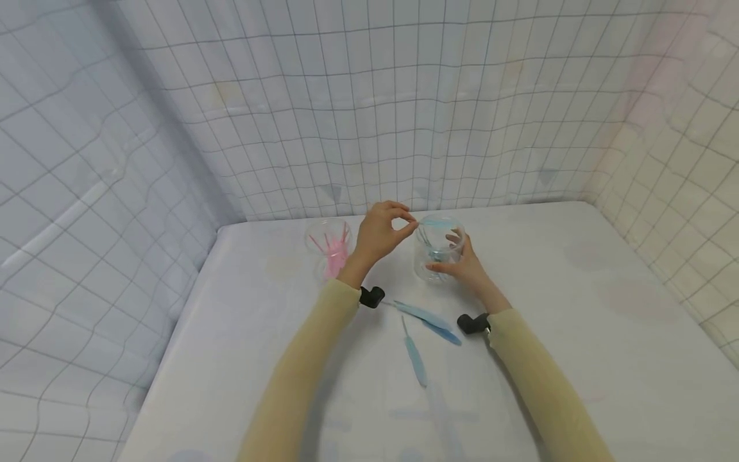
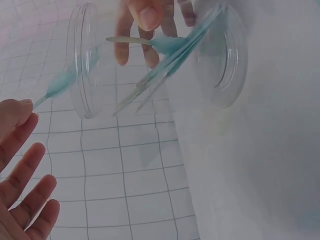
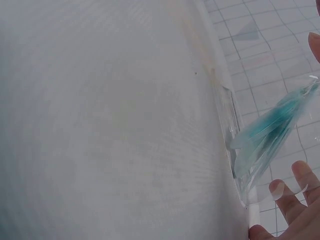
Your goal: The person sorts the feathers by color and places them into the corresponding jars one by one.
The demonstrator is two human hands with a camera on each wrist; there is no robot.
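My left hand [image 1: 382, 232] pinches the thin shaft of a teal-handled slender tool [image 2: 62, 82] between thumb and forefinger, its other fingers spread. The tool's broad handle points into the mouth of a clear jar [image 1: 426, 273]. My right hand [image 1: 469, 269] grips this jar around its side, with the thumb in front and fingers behind. Several similar teal tools [image 2: 175, 57] lean inside, handles down and thin shafts up. In the right wrist view, their handles [image 3: 270, 127] gather at the jar's bottom.
Left of the hands stands another clear jar [image 1: 312, 242] with pink tools [image 1: 337, 258]. In front lie a light blue tool [image 1: 424, 314], a darker blue tool [image 1: 444, 334] partly beneath it, and another light blue tool [image 1: 416, 360]. A grid-patterned curtain [image 1: 346, 115] borders the white table [image 1: 242, 333].
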